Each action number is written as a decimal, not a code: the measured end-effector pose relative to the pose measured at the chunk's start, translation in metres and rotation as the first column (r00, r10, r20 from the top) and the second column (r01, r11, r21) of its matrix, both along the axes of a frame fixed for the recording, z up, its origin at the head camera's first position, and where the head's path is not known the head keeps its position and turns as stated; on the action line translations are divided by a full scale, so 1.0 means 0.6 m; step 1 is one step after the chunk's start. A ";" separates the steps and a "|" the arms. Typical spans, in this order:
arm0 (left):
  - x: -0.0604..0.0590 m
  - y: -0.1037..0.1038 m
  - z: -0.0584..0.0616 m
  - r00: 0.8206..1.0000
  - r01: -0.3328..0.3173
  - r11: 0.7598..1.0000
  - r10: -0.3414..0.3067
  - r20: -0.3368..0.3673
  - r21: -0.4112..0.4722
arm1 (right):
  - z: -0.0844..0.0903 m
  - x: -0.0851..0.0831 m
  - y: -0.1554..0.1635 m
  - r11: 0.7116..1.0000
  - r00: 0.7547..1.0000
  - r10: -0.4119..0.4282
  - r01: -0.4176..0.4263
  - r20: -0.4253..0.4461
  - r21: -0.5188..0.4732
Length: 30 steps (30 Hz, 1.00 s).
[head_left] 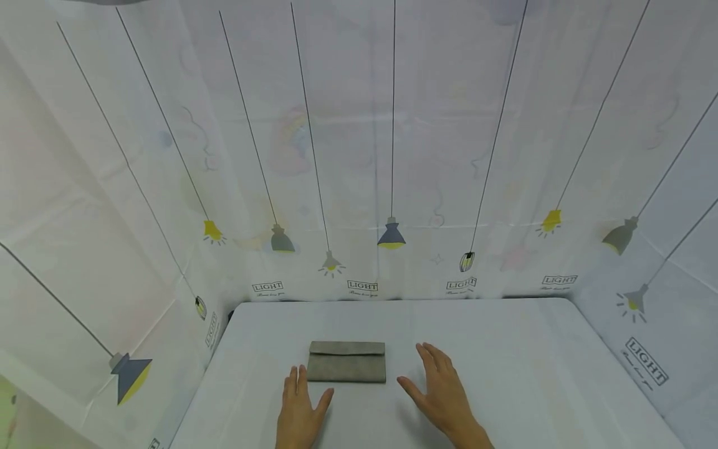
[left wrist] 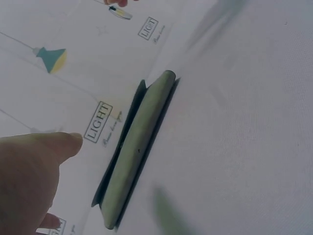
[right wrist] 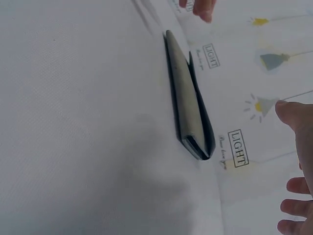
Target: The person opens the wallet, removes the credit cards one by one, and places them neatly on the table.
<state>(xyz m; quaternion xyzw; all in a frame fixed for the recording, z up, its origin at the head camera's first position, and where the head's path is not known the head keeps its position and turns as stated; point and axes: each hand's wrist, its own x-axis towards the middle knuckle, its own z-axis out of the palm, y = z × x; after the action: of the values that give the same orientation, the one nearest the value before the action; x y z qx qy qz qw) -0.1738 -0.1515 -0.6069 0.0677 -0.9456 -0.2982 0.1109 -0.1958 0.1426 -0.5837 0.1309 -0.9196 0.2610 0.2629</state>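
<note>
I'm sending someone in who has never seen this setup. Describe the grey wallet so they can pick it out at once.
Start at the white table in front of the backdrop printed with hanging lamps. Near its front edge a person's left hand and right hand lie open, and the grey wallet lies flat and closed between them, touched by neither. It is the only dark, rectangular thing on the table, with a fold-over flap.

The wallet is plain grey-green, with a darker edge along its side in the wrist views. The table is plain white. The backdrop is white too — printed with thin dark cords, grey and yellow lamps, and the black word "LIGHT".
</note>
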 end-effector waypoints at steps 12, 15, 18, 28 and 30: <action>-0.021 0.001 -0.025 1.000 -0.003 0.997 0.005 -0.019 0.079 | -0.031 -0.037 -0.045 0.996 0.995 0.093 -0.092 -0.033 0.022; -0.028 0.002 -0.033 1.000 -0.002 0.996 0.003 -0.021 0.086 | -0.040 -0.045 -0.058 0.994 0.993 0.111 -0.110 -0.042 0.025; -0.034 0.004 -0.037 0.999 -0.001 0.996 0.004 -0.034 0.092 | -0.048 -0.054 -0.069 0.992 0.991 0.118 -0.116 -0.057 0.043; -0.053 0.005 -0.053 0.998 -0.006 0.996 0.012 -0.066 0.087 | -0.060 -0.085 -0.095 0.982 0.985 0.162 -0.155 -0.058 0.110; -0.056 0.005 -0.054 0.996 -0.002 0.996 0.009 -0.088 0.085 | -0.060 -0.090 -0.100 0.980 0.986 0.165 -0.161 -0.023 0.119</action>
<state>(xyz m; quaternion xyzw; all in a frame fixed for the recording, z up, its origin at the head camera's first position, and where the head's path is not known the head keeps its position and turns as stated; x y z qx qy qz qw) -0.2075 -0.1482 -0.6396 0.0618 -0.9262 -0.3403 0.1504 -0.2501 0.0826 -0.6195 0.2250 -0.9150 0.2254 0.2475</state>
